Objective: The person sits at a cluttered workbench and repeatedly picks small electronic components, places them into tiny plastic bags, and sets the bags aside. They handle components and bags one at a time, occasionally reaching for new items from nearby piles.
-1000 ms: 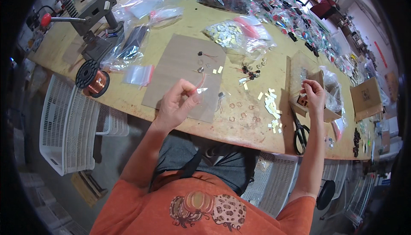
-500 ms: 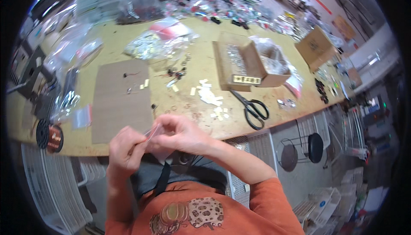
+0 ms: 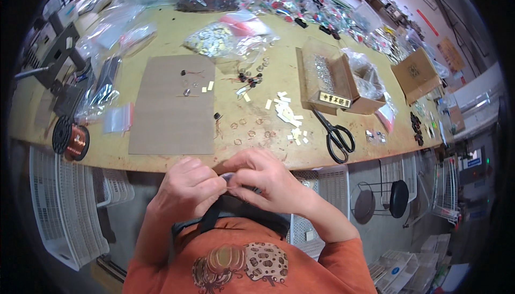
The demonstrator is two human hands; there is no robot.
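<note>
Just off the table's front edge, my left hand and my right hand meet in front of my body. Their fingers are pinched together on a small clear plastic bag, mostly hidden behind the fingers. Beyond the hands lies a brown cardboard sheet. On it are a small black part with thin wires, a round metal piece and pale yellow strips. Thin copper rings are scattered on the table near my right hand, beside a pile of pale strips.
Black-handled scissors lie right of the pale strips. Behind them stands an open cardboard box of small metal pieces. A copper wire spool sits at the left edge. Small clear bags lie nearby. White plastic baskets stand below the table.
The view has shifted, so the table appears farther left before and more to the right now. My hands have closed in around the plastic bag, hiding more of it.
</note>
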